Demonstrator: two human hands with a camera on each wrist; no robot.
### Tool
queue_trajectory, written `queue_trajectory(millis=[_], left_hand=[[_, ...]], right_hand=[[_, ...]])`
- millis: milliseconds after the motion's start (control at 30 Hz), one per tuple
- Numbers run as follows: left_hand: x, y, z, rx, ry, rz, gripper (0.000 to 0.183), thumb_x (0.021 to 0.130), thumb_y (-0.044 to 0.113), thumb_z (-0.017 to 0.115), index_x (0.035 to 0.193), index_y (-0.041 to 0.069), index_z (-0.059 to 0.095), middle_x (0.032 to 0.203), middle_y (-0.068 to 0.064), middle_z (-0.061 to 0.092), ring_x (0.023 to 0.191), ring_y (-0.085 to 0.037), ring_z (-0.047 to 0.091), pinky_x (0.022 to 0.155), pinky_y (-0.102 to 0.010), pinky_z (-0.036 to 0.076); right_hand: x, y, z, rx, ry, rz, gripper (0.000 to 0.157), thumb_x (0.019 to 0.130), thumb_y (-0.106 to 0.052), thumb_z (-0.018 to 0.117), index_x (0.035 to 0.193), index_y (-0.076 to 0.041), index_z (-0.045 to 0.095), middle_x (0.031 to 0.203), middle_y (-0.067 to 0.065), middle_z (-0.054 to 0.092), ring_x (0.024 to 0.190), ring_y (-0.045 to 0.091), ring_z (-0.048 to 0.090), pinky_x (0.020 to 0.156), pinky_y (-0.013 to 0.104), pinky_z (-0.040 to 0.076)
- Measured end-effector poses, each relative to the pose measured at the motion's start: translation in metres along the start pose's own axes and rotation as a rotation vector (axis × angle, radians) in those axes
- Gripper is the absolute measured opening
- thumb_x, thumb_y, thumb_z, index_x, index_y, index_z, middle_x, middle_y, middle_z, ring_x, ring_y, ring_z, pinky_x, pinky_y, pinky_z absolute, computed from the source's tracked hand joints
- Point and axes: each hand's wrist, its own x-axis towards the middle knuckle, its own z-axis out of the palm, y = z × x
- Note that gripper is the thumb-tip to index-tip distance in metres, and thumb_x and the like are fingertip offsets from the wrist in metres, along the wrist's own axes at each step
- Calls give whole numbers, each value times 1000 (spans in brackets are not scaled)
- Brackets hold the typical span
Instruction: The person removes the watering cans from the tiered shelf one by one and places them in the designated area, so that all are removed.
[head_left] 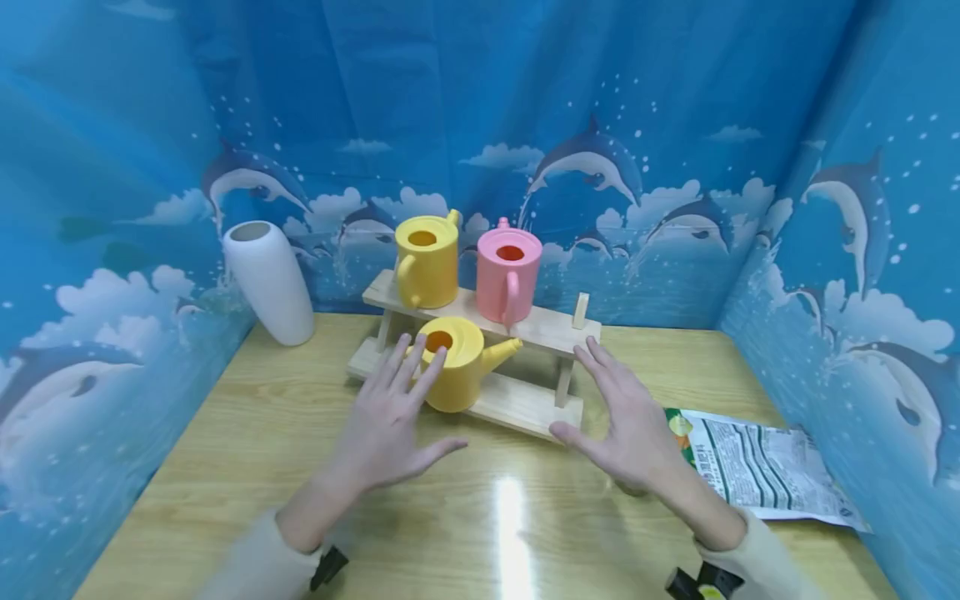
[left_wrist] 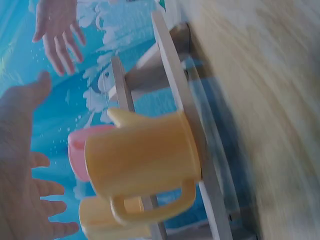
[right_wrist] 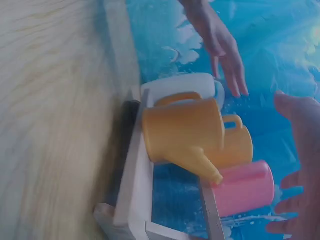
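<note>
A two-tier wooden stand (head_left: pixel 525 406) bears a yellow watering can (head_left: pixel 457 383) on its lower shelf, spout pointing right. On the upper shelf are a second yellow watering can (head_left: pixel 438 271) and a pink watering can (head_left: pixel 502 287). My left hand (head_left: pixel 386 425), fingers spread, hovers before the lower can and overlaps its left side in the head view; the left wrist view shows a gap between them. My right hand (head_left: pixel 630 425) is spread near the stand's right end and holds nothing. In the right wrist view the lower can (right_wrist: pixel 182 132) stands apart from the fingers.
At the back left, a white vase (head_left: pixel 270 283) stands on the wooden table (head_left: pixel 247 442). A printed packet (head_left: pixel 765 467) lies right of my right hand. Dolphin-patterned blue curtains (head_left: pixel 480 108) enclose the back and sides. Under the right palm, something small is mostly hidden.
</note>
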Motion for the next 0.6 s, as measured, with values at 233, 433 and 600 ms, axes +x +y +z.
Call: queue_trajectory(millis=[233, 433, 600], left_hand=[[2, -28, -14, -126, -3, -107, 94, 88, 49, 83, 160, 6, 41, 169, -21, 38, 158, -44, 35, 128, -63, 36], [5, -46, -13, -258, -7, -202, 83, 91, 39, 83, 158, 6, 45, 164, -19, 46, 152, -44, 44, 122, -64, 44], [10, -59, -8, -346, -15, -256, 73, 94, 30, 81, 154, 5, 49, 158, -18, 54, 143, -42, 56, 115, -60, 53]], right_hand=[[23, 25, -19, 468, -117, 270, 74, 105, -41, 65, 163, -7, 35, 168, 21, 40, 148, 46, 46, 118, 67, 47], [48, 54, -30, 664, -185, 455, 73, 108, -47, 58, 164, -7, 34, 159, 25, 48, 135, 31, 63, 110, 41, 60], [72, 78, -35, 759, -230, 549, 69, 109, -41, 57, 161, -1, 36, 159, 28, 47, 105, 4, 73, 95, 23, 65]])
